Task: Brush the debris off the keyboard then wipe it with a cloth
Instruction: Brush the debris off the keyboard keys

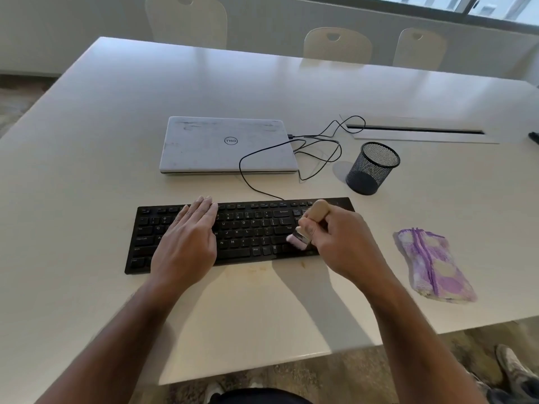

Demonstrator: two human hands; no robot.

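A black keyboard (250,231) lies across the white table (87,176) in front of me. My left hand (189,240) rests flat on its left half, fingers straight and together. My right hand (341,243) grips a small brush (309,225) by its pale wooden handle. The pinkish bristles touch the keys at the lower right of the keyboard. A folded purple and white cloth (434,266) lies on the table to the right of my right hand. Some brownish specks (303,265) sit on the table just in front of the keyboard.
A shut white laptop (227,145) lies behind the keyboard, with a black cable (315,153) looping to its right. A black mesh pen cup (372,167) stands at the back right. Chairs (338,43) line the table's far side. The table's near edge cuts in at the right.
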